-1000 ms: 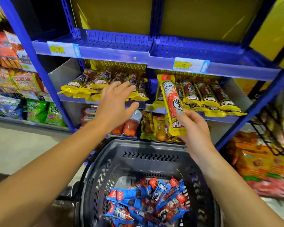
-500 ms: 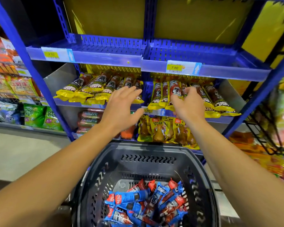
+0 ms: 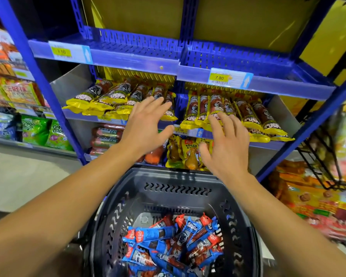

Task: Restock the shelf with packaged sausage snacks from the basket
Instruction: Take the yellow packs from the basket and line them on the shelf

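**Both hands free at the shelf, basket waiting**

The left hand and right hand hover spread-fingered and empty before the middle shelf, where yellow-wrapped sausage snacks lie in rows. Blue-wrapped sausage snacks sit piled in the dark basket below. This looks like the gap between placements. The next move likely calls for a reach down into the basket to grip another pack and find its matching shelf spot.
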`<state>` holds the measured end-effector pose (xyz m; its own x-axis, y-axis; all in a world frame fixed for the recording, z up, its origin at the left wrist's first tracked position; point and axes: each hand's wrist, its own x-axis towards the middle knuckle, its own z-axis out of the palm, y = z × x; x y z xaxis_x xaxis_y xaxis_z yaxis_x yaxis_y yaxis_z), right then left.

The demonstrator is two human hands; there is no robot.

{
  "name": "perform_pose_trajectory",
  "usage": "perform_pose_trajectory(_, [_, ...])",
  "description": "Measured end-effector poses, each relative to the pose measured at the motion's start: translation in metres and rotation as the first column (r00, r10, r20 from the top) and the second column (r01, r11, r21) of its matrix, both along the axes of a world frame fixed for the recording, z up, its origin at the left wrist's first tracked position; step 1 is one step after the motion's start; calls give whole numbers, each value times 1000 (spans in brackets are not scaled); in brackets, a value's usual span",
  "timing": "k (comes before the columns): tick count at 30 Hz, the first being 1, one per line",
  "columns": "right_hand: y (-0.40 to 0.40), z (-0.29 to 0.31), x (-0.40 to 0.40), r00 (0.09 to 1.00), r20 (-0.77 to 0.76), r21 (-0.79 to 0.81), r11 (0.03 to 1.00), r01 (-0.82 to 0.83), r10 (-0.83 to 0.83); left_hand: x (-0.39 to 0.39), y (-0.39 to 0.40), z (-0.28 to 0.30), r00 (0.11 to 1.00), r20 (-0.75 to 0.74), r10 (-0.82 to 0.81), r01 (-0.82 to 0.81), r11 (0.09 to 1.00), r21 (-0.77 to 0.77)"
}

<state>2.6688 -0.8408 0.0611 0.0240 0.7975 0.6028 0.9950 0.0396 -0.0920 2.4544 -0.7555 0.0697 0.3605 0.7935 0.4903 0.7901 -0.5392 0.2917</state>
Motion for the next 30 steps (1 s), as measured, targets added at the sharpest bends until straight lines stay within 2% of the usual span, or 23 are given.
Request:
perform_pose_trajectory(3, [0, -8, 4, 988, 145, -124, 990, 70, -52, 1, -4, -2, 1000, -5, 9, -9, 1000, -27])
perform_pose_trajectory(15, [31, 4, 10, 979, 153, -276, 946, 172, -134, -4, -10, 0, 1000, 24, 11, -10, 999, -36])
perform_pose_trajectory(21, [22, 3, 12, 991, 97, -211, 971, 111, -93, -5, -20, -9, 1000, 27, -13, 14, 1000, -23])
perform_pose_trajectory(26, [-11, -10, 3, 1000, 26, -155, 988, -12, 17, 2, -41, -30, 999, 40, -16, 19, 996, -83])
perform_pose_trajectory(30, [-49, -56, 1, 996, -36, -247, 965, -93, 87, 13, -72, -69, 999, 10, -34, 36, 984, -175])
